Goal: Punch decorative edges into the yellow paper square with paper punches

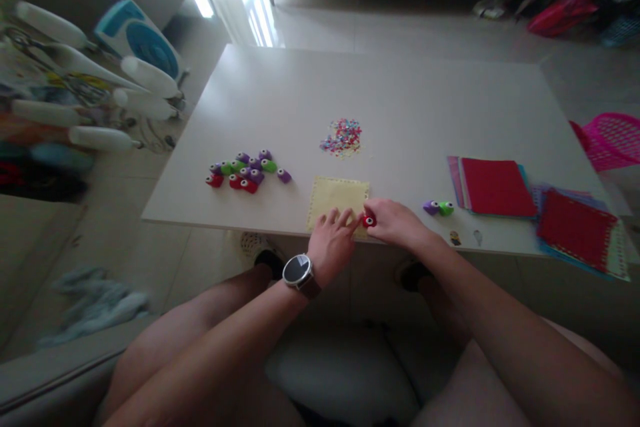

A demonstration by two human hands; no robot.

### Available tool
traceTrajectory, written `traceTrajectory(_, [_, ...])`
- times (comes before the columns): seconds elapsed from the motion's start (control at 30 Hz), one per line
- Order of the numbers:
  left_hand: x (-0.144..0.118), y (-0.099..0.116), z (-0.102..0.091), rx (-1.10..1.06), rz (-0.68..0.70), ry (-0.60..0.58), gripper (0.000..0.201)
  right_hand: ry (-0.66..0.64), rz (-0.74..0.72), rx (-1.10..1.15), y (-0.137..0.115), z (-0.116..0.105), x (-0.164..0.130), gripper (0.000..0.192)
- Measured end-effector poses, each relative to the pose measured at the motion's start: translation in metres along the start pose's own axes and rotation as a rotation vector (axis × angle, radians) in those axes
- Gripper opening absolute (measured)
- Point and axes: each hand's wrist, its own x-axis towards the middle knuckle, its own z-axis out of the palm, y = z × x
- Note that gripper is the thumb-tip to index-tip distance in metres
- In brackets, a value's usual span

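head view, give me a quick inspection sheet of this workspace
surface: white table, mostly bare at the far side
job's things: yellow paper sheet at the near edge; red punch at its right edge
clutter: cluster of small punches, confetti pile, purple and green punches, red paper stacks
grippers: left hand flat on the sheet; right hand grips the red punch
cables: nothing seen
surroundings: pink basket, fan, tiled floor
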Motion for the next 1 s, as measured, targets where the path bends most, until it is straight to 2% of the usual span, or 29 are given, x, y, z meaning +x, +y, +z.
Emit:
traceTrajectory(0.47, [-0.0002,0.0026,0.0036,0.037,-0.008,0.007,0.057,0.02,-0.079,0.017,0.0014,-0.0026,-0.0012,0.004])
traceTrajectory(1.0, [0.0008,0.0033,0.0012,0.042,-0.034,-0.069,0.067,0.005,-0.103,0.047,0.0049,-0.0065,-0.002,0.007])
